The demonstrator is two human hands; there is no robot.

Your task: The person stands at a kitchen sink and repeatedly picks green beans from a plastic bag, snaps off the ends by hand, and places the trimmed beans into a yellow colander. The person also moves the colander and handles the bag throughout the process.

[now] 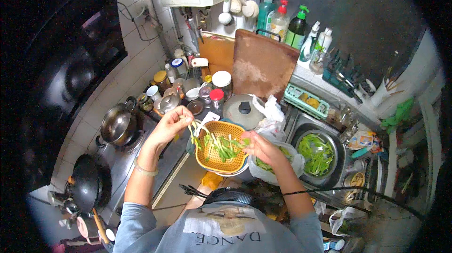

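Observation:
My left hand (173, 125) pinches the pale stem ends of some leafy green vegetable over the left rim of a yellow plastic colander basket (204, 161). At the basket's right rim, my right hand (260, 148) has its fingers closed on a green leafy tip. Cut green stems (222, 147) lie inside the basket. Under my right forearm sits a clear plastic bag (295, 161) of greens. More leafy greens (316, 154) fill a round metal bowl in the sink to the right.
A steel pot (119, 124) stands on the stove at left, with a black wok (86, 182) nearer me. Jars and a lidded pan (243, 111) crowd the counter behind the basket. Two cutting boards (265, 64) lean at the back. A cable (353, 188) crosses at right.

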